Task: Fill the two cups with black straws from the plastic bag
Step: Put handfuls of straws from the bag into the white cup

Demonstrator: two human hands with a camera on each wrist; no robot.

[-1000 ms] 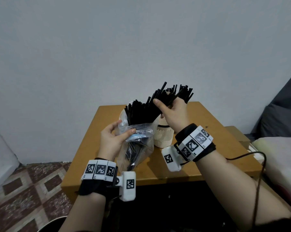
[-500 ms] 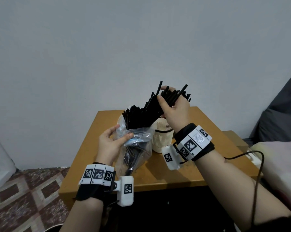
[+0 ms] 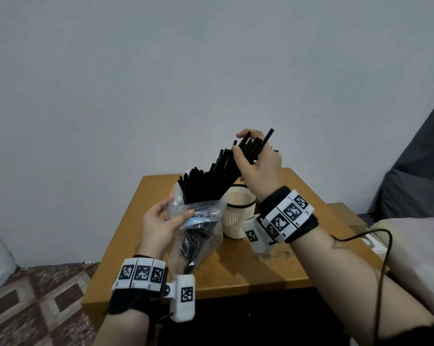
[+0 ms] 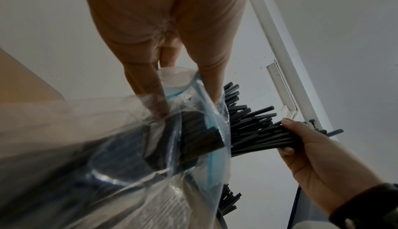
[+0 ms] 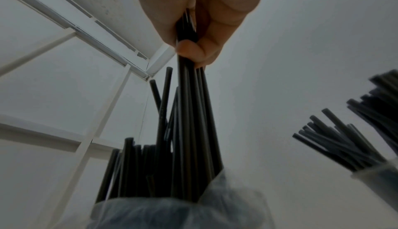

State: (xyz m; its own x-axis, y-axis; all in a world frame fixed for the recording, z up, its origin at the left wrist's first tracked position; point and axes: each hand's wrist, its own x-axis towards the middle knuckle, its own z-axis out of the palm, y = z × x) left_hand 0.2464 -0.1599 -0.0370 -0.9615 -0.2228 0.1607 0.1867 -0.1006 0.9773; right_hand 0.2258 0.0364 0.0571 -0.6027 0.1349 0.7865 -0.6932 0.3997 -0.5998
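A clear plastic bag (image 3: 201, 236) of black straws (image 3: 203, 186) is held upright over the wooden table (image 3: 248, 268). My left hand (image 3: 181, 207) pinches the bag's rim between thumb and fingers, as the left wrist view shows the left hand (image 4: 183, 82) on the bag (image 4: 150, 147). My right hand (image 3: 239, 143) grips a bundle of straws (image 3: 252, 148) by its upper ends, with the lower ends still inside the bag. A cream ribbed cup (image 3: 238, 216) stands just right of the bag. In the right wrist view a cup (image 5: 370, 174) holds several straws.
The table is small, with its edges close on all sides. A dark cushion (image 3: 415, 191) and a pale pillow (image 3: 415, 248) lie at the right, and a black cable (image 3: 385, 248) runs past my right forearm. Patterned floor tiles (image 3: 36, 295) show at the left.
My right hand has risen above the cup, drawing its bundle of straws further up out of the bag. The left hand keeps its hold on the bag's rim.
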